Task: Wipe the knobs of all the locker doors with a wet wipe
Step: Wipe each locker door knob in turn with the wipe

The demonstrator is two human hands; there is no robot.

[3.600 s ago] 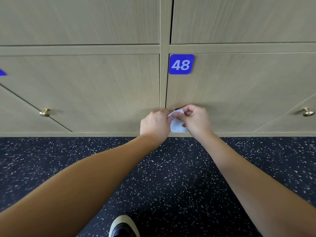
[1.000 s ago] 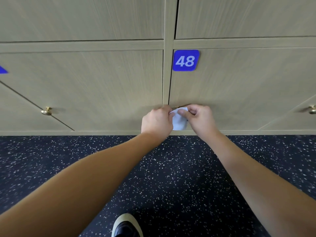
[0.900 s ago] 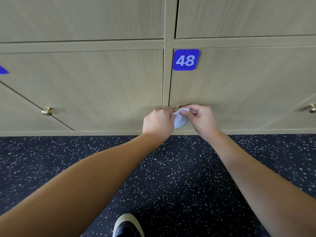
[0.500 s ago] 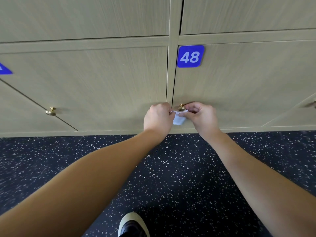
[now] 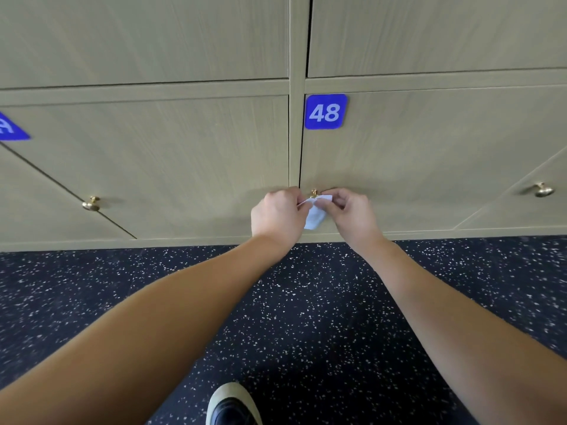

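A small white wet wipe (image 5: 316,214) hangs between my two hands, just below the brass knob (image 5: 313,192) of the locker door marked 48 (image 5: 325,111). My left hand (image 5: 277,214) pinches the wipe's left corner. My right hand (image 5: 349,214) pinches its right edge. The knob shows just above the wipe's top edge; whether the wipe touches it I cannot tell. Two more brass knobs sit on neighbouring doors, one at the left (image 5: 91,204) and one at the far right (image 5: 543,189).
Beige wood-grain locker doors (image 5: 184,154) fill the upper half, down to a plinth at floor level. Below lies a dark speckled floor (image 5: 306,302). My shoe (image 5: 233,404) shows at the bottom edge. A blue number tag (image 5: 10,130) is cut off at the left.
The wipe has come down off the knob of door 48, which now shows bare above it. Both hands keep hold of the wipe. The view has shifted slightly.
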